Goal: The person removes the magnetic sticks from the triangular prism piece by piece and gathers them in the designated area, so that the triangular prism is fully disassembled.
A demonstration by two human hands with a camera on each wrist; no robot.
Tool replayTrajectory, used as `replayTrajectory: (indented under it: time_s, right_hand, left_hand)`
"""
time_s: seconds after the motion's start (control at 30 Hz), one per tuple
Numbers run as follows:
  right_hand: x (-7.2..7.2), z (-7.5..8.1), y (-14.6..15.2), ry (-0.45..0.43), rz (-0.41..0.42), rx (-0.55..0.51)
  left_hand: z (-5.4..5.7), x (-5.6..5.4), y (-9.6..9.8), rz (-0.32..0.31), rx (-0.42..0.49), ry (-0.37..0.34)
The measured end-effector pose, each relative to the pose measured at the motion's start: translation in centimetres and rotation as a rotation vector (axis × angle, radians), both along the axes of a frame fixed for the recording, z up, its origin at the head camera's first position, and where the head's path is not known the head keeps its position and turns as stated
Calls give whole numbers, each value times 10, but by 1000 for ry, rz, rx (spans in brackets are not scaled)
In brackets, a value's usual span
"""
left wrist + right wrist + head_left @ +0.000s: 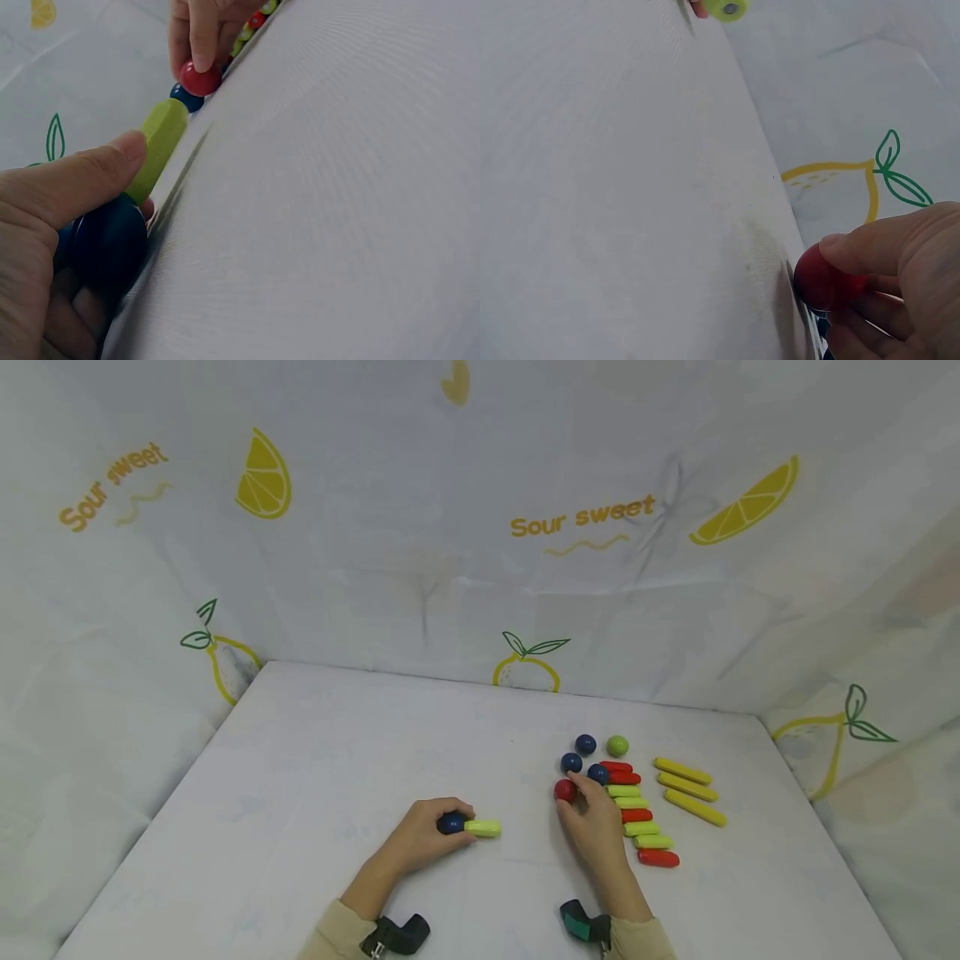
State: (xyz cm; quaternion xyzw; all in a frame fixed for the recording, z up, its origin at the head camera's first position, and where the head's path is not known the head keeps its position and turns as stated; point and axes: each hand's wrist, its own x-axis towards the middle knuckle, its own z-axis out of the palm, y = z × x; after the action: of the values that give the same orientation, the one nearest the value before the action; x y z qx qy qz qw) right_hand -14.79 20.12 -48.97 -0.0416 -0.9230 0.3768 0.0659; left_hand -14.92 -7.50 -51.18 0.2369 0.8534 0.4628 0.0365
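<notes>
My left hand [414,837] is curled around a dark blue ball [451,823] with a light green stick [486,828] end-on against it. In the left wrist view the thumb lies along the stick [159,146], and the ball [112,236] sits within the curled fingers. To the right, my right hand [596,823] pinches a red ball [565,790] low over the table between thumb and fingers. The right wrist view shows the thumb on top of that red ball [821,276]. Two blue balls [572,763] [597,774] are close by its fingertips.
Beside the right hand runs a column of short red and light green sticks [641,829]. Three longer yellow sticks [694,807] lie further right. Another blue ball [586,744] and a green ball [617,746] stand behind. A printed curtain [390,610] borders the white table [300,760].
</notes>
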Motion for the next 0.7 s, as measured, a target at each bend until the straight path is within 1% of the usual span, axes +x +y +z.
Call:
replayTrajectory:
  time_s: [0.2, 0.33, 0.4, 0.5, 0.6, 0.67, 0.7]
  right_hand:
    - [2, 2, -2, 2, -21, -1]
    - [4, 3, -3, 12, -48, 5]
    - [6, 4, -5, 15, -63, -7]
    - [9, 9, -10, 46, -71, -28]
    - [12, 13, -18, 82, -30, -45]
    - [13, 14, -24, 72, 34, -63]
    - [14, 14, -26, 45, 71, -75]
  left_hand:
    - [3, -1, -4, -26, 21, -25]
    - [2, -2, -6, -52, 38, -20]
    - [2, -2, -8, -65, 45, -32]
    - [2, -2, -11, -85, 53, -56]
    - [1, -3, -13, -99, 61, -66]
    - [-1, -5, -13, -100, 63, -66]
    - [-1, -5, -13, -101, 68, -67]
